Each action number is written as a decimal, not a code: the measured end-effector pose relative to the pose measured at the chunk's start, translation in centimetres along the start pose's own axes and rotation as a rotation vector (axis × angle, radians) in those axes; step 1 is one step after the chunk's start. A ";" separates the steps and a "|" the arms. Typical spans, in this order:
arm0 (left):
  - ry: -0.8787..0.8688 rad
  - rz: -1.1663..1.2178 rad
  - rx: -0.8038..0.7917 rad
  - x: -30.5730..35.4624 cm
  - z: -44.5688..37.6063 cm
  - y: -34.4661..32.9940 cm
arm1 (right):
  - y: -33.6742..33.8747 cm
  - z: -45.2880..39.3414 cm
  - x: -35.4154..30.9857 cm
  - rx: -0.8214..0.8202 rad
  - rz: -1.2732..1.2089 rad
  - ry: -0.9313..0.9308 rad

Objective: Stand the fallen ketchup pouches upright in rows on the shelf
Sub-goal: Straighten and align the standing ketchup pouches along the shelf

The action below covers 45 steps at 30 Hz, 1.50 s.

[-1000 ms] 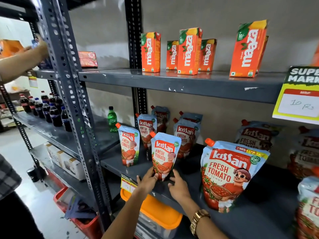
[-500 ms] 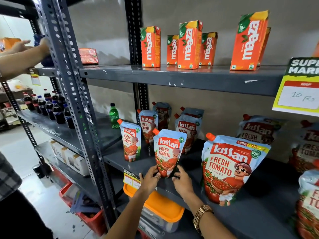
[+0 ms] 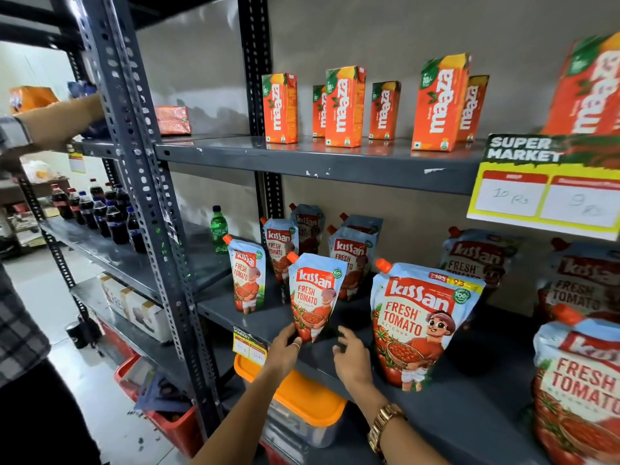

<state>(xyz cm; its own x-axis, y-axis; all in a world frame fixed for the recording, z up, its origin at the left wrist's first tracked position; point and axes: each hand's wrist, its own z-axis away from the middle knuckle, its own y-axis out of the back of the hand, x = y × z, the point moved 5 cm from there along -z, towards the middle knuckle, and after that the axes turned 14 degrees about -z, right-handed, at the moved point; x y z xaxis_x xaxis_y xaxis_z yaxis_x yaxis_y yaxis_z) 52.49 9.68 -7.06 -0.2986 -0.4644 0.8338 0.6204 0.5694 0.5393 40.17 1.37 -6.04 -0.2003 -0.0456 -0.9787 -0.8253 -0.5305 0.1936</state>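
A small Kissan ketchup pouch (image 3: pixel 313 297) stands upright near the front edge of the grey shelf (image 3: pixel 469 407). My left hand (image 3: pixel 285 352) touches its lower left corner with thumb and fingers. My right hand (image 3: pixel 352 359) hovers just right of the pouch base, fingers spread, holding nothing. Another small pouch (image 3: pixel 247 276) stands to the left. Further small pouches (image 3: pixel 350 260) stand behind in rows. A large pouch (image 3: pixel 419 323) stands upright to the right, and more large pouches (image 3: pixel 577 391) sit at the far right.
Orange Maaza cartons (image 3: pixel 344 105) line the upper shelf. A yellow price sign (image 3: pixel 543 193) hangs from its edge. A green bottle (image 3: pixel 218 229) stands behind the steel upright (image 3: pixel 147 209). Cola bottles (image 3: pixel 100 216) fill the left rack, where another person's arm (image 3: pixel 57 122) reaches. An orange-lidded box (image 3: pixel 295 401) sits below.
My right hand has come off the small pouch and opened beside it. My left hand stays at the pouch's lower corner. The pouch stands a little straighter.
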 end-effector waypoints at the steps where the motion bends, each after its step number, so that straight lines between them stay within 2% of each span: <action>1: 0.005 0.008 0.035 0.1 0.4 0.0 | 0.8 0.5 -0.2 0.047 0.014 0.042; 8: -0.003 0.035 0.166 2.0 3.1 -0.6 | 6.5 4.7 -0.5 0.267 0.084 0.282; 14: -0.029 0.069 0.156 3.6 4.8 -2.5 | 10.0 6.8 0.5 0.414 0.045 0.300; 18: -0.037 0.098 0.064 4.8 5.1 -4.7 | 12.5 7.0 1.3 0.512 -0.044 0.278; 23: -0.062 0.067 -0.128 6.6 4.8 -7.9 | 13.5 5.9 2.5 0.447 -0.110 0.146; 28: -0.136 0.060 -0.256 7.8 3.6 -10.2 | 13.5 5.0 2.8 0.330 -0.060 0.162; 36: -0.179 -0.040 -0.248 7.6 3.2 -11.9 | 14.9 5.1 3.1 0.320 -0.073 0.153; 45: -0.233 -0.034 -0.282 8.8 5.4 -14.5 | 18.2 7.2 3.8 0.344 -0.027 0.170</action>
<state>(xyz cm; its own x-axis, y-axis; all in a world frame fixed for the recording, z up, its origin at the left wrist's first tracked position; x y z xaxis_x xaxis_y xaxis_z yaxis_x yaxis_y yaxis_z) 36.98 0.97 -6.94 -0.4591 -0.2943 0.8382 0.7735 0.3315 0.5401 20.57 -2.43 -5.72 -0.1093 -0.1902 -0.9756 -0.9639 -0.2195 0.1508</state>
